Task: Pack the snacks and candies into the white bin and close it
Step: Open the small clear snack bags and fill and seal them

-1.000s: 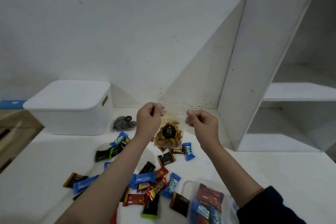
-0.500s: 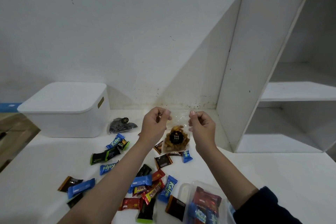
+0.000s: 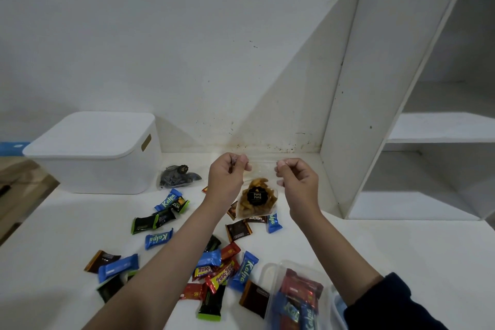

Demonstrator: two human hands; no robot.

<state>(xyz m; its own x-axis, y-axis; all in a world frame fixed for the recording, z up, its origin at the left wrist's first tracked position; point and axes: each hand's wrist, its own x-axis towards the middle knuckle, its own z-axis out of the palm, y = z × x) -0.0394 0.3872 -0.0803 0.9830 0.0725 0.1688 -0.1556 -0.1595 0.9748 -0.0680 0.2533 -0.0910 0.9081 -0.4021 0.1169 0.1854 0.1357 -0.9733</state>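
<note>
Two hands, the left hand [image 3: 227,179] and right hand [image 3: 296,181], pinch the top corners of a clear bag [image 3: 256,199], which hangs between the fingertips above the table [image 3: 401,244]. It holds golden-brown snacks behind a round black "Pang Pang" label. Below the fingers lie scattered candies [image 3: 214,268]; far left sits the lidded white bin [image 3: 99,153].

The left hand [image 3: 226,178] and right hand [image 3: 296,182] drew slightly closer along the clear plastic bag of golden-brown snacks [image 3: 256,199], which slackened.
</note>
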